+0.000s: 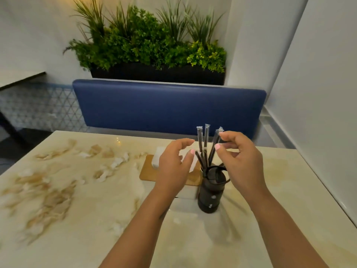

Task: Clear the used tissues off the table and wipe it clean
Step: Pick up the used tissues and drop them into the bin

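Marble-look table [81,219]: cream top with brown veins; small white scraps, probably the used tissues [116,163], lie scattered over its left half, well apart from both hands.
Black holder [211,192]: a dark bottle-shaped container, upright near the middle; wrapped black straws [204,144] fan out of it.
Right hand [241,157]: fingers curled; thumb and forefinger seem to pinch the top of one straw, maybe to steady it.
Left hand [173,167]: loosely curved, holding nothing, hovering just beside the straws.
Wooden tray [148,171]: behind the left hand, with a white napkin block [157,158] on it.
Judgement: wiping is not yet begun; I see no cloth.
Background: blue bench back [168,107], green planter [150,45].
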{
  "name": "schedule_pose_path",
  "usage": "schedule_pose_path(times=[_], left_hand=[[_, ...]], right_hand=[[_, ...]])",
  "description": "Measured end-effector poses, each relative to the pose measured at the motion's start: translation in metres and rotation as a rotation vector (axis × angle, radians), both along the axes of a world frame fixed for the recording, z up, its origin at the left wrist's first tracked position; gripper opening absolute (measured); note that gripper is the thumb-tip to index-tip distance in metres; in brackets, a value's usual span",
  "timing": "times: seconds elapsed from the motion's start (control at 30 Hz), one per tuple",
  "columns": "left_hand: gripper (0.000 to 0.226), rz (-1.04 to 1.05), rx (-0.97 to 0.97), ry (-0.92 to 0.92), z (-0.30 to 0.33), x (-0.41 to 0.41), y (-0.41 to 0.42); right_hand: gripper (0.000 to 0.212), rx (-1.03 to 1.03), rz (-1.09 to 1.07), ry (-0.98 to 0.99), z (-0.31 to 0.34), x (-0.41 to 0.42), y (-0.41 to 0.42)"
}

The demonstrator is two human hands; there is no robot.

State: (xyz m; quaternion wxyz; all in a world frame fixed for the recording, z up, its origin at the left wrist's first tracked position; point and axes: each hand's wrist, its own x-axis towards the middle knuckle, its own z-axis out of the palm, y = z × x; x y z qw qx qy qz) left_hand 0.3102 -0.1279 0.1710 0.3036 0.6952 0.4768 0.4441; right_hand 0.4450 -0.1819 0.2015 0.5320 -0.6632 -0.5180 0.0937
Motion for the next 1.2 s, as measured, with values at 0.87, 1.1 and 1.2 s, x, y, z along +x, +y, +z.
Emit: schedule_pose_path(times=[0.87, 1.1, 1.2], left_hand=[[0.025, -0.345, -0.161, 0.309, -0.130, -0.214, 0.077], [0.039, -0.585, -0.196, 0.720, -0.179, -0.203, 0.087], [0.038, -0.628, -0.229, 0.856, -0.192, -0.193, 0.091]], right_hand=[[0.018, -0.273, -0.121, 0.102, -0.119, -0.187, 0.040], [0.017, -0.345, -0.217, 0.114, -0.142, -0.188, 0.021], [0.015, -0.374, -0.222, 0.117, -0.146, -0.185, 0.018]])
